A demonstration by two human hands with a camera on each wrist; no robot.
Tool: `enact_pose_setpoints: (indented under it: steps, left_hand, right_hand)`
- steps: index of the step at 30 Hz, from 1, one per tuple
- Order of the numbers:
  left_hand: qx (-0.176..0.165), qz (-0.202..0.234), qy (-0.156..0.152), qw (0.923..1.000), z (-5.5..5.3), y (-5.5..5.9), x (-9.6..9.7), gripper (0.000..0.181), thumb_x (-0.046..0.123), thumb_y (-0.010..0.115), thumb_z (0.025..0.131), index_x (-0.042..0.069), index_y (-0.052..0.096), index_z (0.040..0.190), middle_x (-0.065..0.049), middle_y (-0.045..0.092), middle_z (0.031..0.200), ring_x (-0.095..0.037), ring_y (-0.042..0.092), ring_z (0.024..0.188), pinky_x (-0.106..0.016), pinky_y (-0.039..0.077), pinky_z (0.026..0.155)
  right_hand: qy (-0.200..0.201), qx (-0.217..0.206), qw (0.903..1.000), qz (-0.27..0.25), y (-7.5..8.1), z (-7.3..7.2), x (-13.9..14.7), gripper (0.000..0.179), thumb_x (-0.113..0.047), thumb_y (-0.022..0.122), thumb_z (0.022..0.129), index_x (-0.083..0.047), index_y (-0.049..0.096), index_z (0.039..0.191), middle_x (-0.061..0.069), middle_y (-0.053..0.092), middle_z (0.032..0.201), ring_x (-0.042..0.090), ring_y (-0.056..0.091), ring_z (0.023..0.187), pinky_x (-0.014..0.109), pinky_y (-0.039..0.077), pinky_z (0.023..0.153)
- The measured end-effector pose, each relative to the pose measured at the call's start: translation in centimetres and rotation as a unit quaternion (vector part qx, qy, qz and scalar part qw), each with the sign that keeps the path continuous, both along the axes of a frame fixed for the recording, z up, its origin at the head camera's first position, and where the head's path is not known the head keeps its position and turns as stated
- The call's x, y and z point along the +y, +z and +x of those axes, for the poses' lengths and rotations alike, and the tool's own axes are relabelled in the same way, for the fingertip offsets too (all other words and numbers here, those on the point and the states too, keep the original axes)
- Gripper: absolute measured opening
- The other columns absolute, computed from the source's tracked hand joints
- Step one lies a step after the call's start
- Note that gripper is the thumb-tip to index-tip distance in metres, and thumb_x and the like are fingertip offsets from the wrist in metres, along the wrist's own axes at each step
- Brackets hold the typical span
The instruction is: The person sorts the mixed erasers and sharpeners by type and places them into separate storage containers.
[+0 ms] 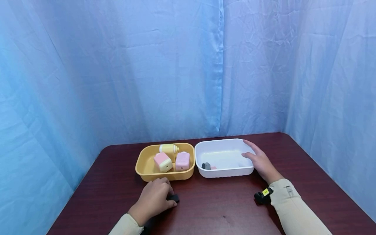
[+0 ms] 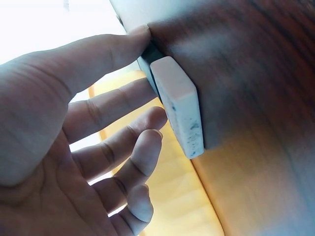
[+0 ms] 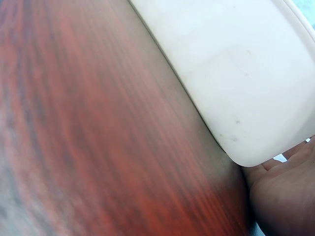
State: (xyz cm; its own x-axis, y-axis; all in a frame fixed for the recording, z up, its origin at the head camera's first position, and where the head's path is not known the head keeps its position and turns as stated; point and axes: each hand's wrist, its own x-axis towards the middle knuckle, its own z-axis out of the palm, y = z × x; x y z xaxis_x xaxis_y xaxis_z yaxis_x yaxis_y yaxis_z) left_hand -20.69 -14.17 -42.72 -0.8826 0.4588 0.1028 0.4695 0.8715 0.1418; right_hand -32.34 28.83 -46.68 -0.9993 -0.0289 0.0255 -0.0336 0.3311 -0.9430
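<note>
My left hand [image 1: 155, 195] is just in front of the yellow bin [image 1: 140, 162], low over the table. Its thumb and index finger pinch an eraser [image 2: 179, 103], a white smudged block with a dark sleeve; the other fingers curl loosely beside it. At the right end of the white bin [image 1: 224, 174], my right hand [image 1: 260, 162] holds the rim, thumb over the inner side and the other fingers outside. Inside the white bin's near left corner lie small blocks: a grey one [image 1: 207, 166], a black one [image 1: 203, 166] and a pink one [image 1: 213, 168].
In the yellow bin lie a pink-and-cream sharpener [image 1: 163, 162], a pale purple sharpener [image 1: 182, 161] and a yellow sharpener-like piece [image 1: 168, 148]. Both bins stand side by side on the dark red table [image 1: 211, 209]. Blue curtains [image 1: 176, 71] hang behind and at the sides.
</note>
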Motion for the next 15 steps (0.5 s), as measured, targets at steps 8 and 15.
enact_pose_setpoints:
  steps: [8,15]
  left_hand:
    - [0.006,-0.009,-0.001,0.9999,0.1,0.07,0.1,0.026,0.043,0.093,0.072,0.024,0.08,0.083,0.011,0.062,0.086,-0.013,0.059,0.081,-0.035,0.044,0.068]
    - [0.019,-0.028,-0.006,0.9994,0.14,0.39,0.36,0.026,0.045,0.092,0.072,0.025,0.08,0.083,0.011,0.062,0.085,-0.014,0.06,0.079,-0.035,0.042,0.067]
  right_hand:
    - [-0.001,-0.003,1.0,-0.005,0.04,0.11,-0.16,0.073,-0.021,0.06,0.102,-0.025,0.025,0.166,0.012,0.019,0.172,0.036,0.022,0.155,0.064,0.022,0.122]
    - [0.0,0.001,1.0,-0.005,-0.01,0.11,-0.07,0.073,-0.021,0.06,0.102,-0.024,0.026,0.166,0.012,0.019,0.172,0.036,0.022,0.155,0.064,0.022,0.121]
